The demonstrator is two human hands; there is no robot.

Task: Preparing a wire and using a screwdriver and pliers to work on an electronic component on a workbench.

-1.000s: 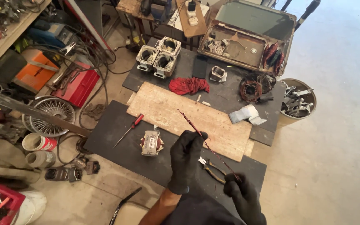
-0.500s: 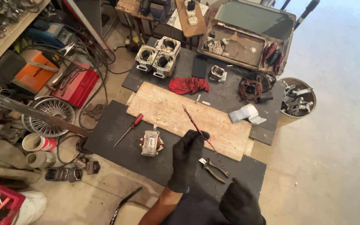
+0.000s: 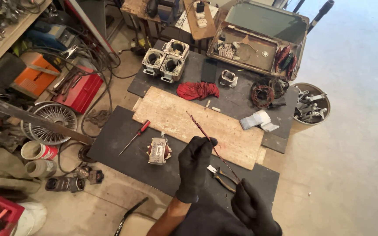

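The left hand in a black glove (image 3: 194, 164) and the right hand in a black glove (image 3: 251, 207) each close their grip on the thin twisted reddish wire strand (image 3: 206, 136). It slants above the pale wooden board (image 3: 176, 114), its free end pointing up-left, away from the person.

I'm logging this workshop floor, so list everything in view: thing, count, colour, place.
twisted wire strand: 1, reddish, held between both hands
pliers: 1, dark, on black mat by right hand
small motor core: 1, grey and copper, on black mat
screwdriver: 1, red handle, black mat
wooden board: 1, pale, centre
red rag: 1, above board
engine cylinders: 3, grey, far mat
open case: 1, grey-green, top
bucket: 1, metal parts, right
left hand: black glove
right hand: black glove
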